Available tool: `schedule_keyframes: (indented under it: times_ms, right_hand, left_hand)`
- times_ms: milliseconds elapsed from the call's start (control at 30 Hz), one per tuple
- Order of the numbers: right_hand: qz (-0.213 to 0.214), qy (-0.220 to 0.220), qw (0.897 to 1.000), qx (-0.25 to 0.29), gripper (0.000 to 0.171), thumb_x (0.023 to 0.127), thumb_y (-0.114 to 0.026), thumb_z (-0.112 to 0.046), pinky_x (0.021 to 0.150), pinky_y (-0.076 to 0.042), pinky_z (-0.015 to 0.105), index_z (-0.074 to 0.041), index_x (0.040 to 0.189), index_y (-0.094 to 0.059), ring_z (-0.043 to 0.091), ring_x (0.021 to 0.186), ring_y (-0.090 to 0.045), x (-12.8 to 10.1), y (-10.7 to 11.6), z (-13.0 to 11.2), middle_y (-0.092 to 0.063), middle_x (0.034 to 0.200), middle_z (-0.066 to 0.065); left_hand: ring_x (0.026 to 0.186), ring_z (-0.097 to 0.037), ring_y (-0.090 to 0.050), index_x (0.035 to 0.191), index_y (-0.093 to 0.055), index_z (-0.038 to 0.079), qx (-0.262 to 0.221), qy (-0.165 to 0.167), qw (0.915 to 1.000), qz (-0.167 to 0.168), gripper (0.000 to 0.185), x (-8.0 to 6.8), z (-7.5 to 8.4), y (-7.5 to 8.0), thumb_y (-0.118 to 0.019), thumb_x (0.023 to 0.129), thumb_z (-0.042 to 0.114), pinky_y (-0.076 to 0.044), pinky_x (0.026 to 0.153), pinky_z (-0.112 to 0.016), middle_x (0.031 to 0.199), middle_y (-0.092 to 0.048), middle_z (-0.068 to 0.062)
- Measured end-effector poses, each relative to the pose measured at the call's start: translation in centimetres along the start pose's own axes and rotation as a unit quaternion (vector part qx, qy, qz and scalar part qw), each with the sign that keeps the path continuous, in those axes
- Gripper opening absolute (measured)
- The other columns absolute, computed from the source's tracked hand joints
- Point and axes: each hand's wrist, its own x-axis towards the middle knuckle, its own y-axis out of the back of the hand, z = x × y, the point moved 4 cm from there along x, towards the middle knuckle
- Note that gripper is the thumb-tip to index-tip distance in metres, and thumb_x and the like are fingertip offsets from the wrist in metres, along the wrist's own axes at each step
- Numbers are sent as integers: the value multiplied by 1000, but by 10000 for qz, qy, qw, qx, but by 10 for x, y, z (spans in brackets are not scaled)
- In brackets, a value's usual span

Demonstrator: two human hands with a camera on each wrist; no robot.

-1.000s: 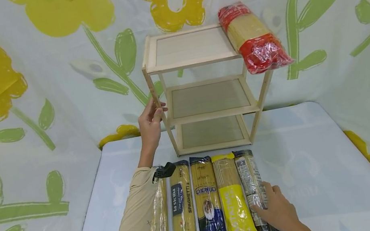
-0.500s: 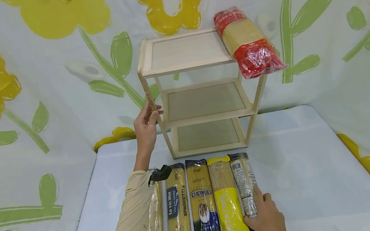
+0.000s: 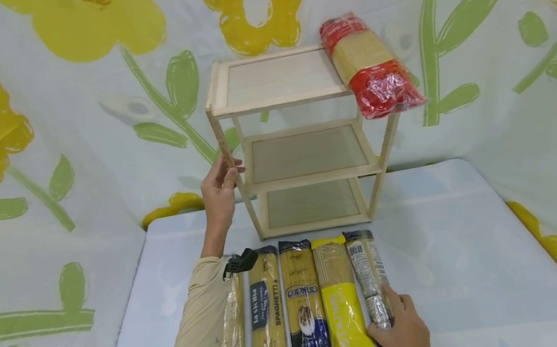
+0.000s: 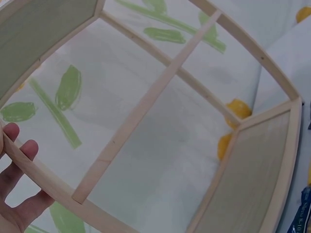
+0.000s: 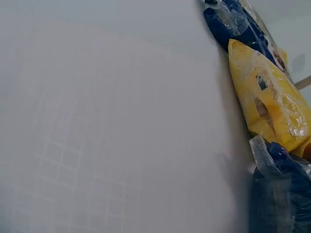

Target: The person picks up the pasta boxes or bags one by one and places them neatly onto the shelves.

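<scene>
A light wooden three-tier shelf [image 3: 307, 180] stands at the back of the table. My left hand [image 3: 217, 199] holds its left front post between thumb and fingers; in the left wrist view the fingertips [image 4: 30, 148] wrap that post. On the table before the shelf, several spaghetti packs lie side by side. My right hand [image 3: 406, 333] grips the lower part of the rightmost spaghetti pack [image 3: 366, 266], thumb on its left side and fingers on its right. Beside it lies the yellow spaghetti pack [image 3: 343, 316]. The right wrist view shows pack ends, but not the hand.
A red-banded pasta bag [image 3: 371, 69] lies slanted on the shelf's top right, its lower end overhanging the front edge. Left of the yellow pack lie an ankara pack [image 3: 304, 310], a la sicilia pack [image 3: 269, 322] and another [image 3: 231, 341], partly behind the left sleeve.
My right hand has moved left and down along the rightmost pack and closed around it. The head view has shifted slightly. My left hand stays on the post.
</scene>
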Motion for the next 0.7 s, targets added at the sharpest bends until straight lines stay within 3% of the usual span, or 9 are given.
schedule_keyframes:
  times_ms: [167,300,700]
  right_hand:
    - [332,-87,9991,255,76,66,-76,-22,54,-45,33,-6,136,-49,21,69,-55,-2,6,1,-55,105,19]
    - [588,-75,9970,503,71,65,-77,-15,55,-44,32,-4,131,-55,21,70,-55,-5,16,-2,-59,101,17]
    - [524,16,9964,664,67,64,-78,-11,56,-44,32,-3,128,-59,22,73,-55,-9,57,-13,-61,104,19]
  left_hand:
    - [101,-45,-57,139,-43,-2,-12,43,10000,9,43,0,0,-1,-46,97,-2,-46,92,-53,112,-57,-31]
    - [101,-46,-56,140,-43,-2,-43,88,9999,-60,43,0,1,-3,-46,97,-2,-45,93,-53,113,-56,-32]
    - [101,-45,-57,139,-44,-2,105,93,9999,-39,43,0,4,-1,-47,97,-2,-45,91,-56,112,-56,-32]
